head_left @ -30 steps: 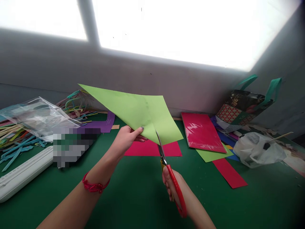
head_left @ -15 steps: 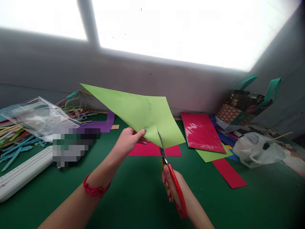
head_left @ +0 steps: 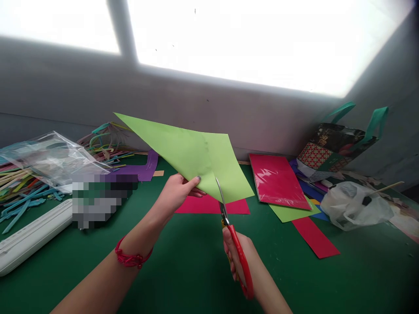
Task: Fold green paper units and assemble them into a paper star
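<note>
A sheet of light green paper is held up above the table, its long pointed corner toward the upper left. My left hand pinches its lower edge, thumb on top and fingers beneath. My right hand is wrapped round the handles of scissors, one handle red, the other yellowish. The scissors' upper blade lies over the green paper near its lower edge; the other blade goes under it. Below the sheet, a piece of red paper lies on the table, partly covered.
A wrapped pack of red paper, a red strip, a white plastic bag and a patterned bag stand or lie right. Left are a white device, clear plastic, purple paper and several pipe cleaners.
The scissors' handles have drawn slightly closer together. The green paper's left tip has shifted a little to the right. My left hand keeps the same pinch.
</note>
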The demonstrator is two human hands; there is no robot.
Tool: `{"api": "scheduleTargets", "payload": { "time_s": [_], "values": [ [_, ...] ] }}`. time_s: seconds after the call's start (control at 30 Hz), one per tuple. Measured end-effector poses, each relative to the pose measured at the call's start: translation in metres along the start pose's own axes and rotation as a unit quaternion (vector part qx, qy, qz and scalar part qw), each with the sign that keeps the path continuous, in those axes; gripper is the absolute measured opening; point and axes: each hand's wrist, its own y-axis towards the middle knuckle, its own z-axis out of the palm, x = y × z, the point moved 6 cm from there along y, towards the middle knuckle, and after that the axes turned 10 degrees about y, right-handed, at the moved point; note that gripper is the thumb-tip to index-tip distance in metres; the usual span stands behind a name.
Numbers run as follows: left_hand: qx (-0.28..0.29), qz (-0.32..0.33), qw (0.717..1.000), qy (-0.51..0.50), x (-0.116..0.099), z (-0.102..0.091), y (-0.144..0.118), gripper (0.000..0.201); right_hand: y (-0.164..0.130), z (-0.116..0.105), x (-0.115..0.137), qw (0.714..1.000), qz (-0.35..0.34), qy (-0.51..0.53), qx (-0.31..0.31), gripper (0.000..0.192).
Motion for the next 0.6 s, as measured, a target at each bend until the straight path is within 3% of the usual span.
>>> {"api": "scheduleTargets", "payload": {
  "time_s": [0.37, 0.6],
  "values": [
    [0.001, -0.002, 1.000, 0.003, 0.0039, -0.0012, 0.0011, 0.036, 0.0004, -0.0060, 0.0020, 0.998, 0.009, -0.052, -0.025, 0.055],
    [0.003, -0.002, 1.000, 0.001, 0.0024, -0.0007, -0.0005, 0.037, 0.0038, -0.0037, 0.0004, 0.998, -0.043, -0.042, 0.017, 0.054]
  ]
}}
